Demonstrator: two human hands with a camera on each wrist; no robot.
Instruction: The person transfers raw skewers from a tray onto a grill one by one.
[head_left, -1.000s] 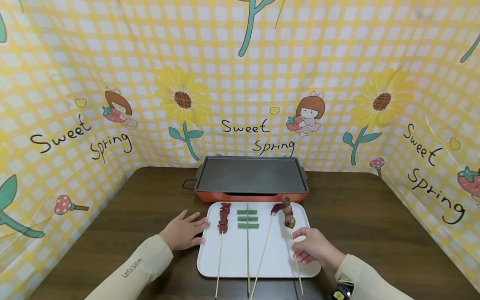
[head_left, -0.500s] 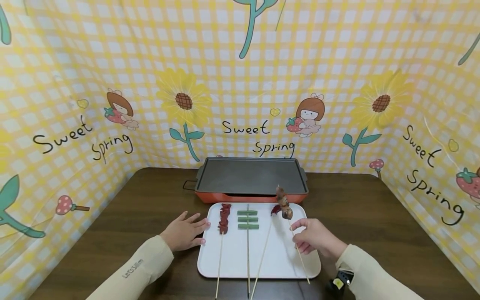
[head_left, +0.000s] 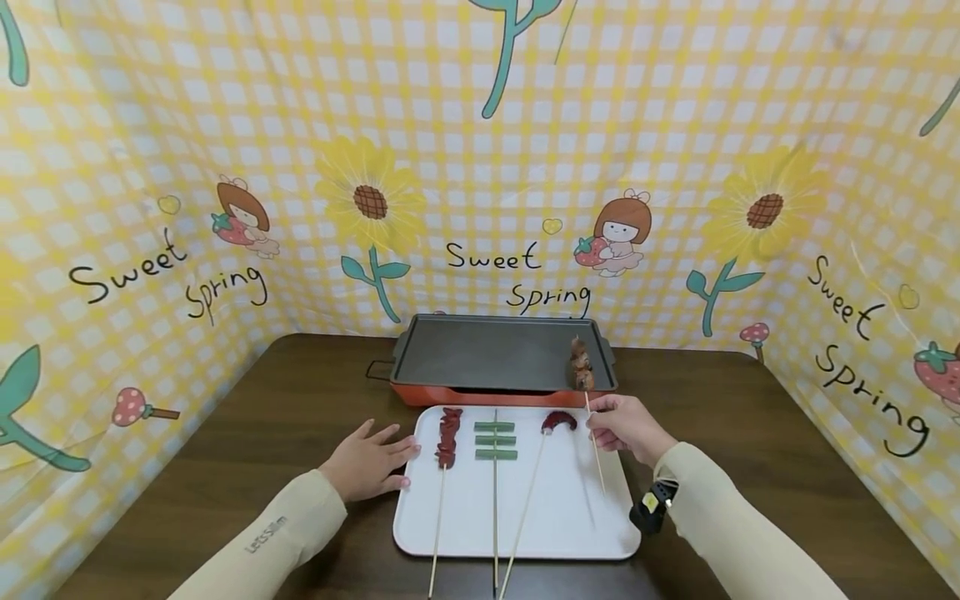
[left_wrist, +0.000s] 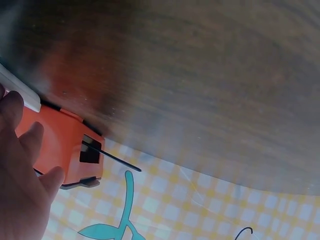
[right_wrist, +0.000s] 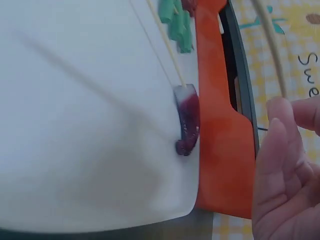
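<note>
My right hand pinches the bamboo stick of a skewer with brown chunks, which look like mushroom or meat. Those chunks appear over the right end of the griddle; whether they touch it I cannot tell. In the right wrist view, thumb and fingers meet on the stick. My left hand has its fingers spread, fingertips at the left rim of the white tray. On the tray lie a dark red meat skewer, a green-bean-like skewer and a purple-red octopus-tentacle skewer.
The griddle has an orange base and a wire handle jutting out at the left. It stands directly behind the tray on a dark wooden table. A yellow checked cloth encloses the back and sides.
My right hand has moved forward with the brown skewer, whose chunks went from above the tray to over the griddle's right end, uncovering the tentacle. My left hand has stayed put.
</note>
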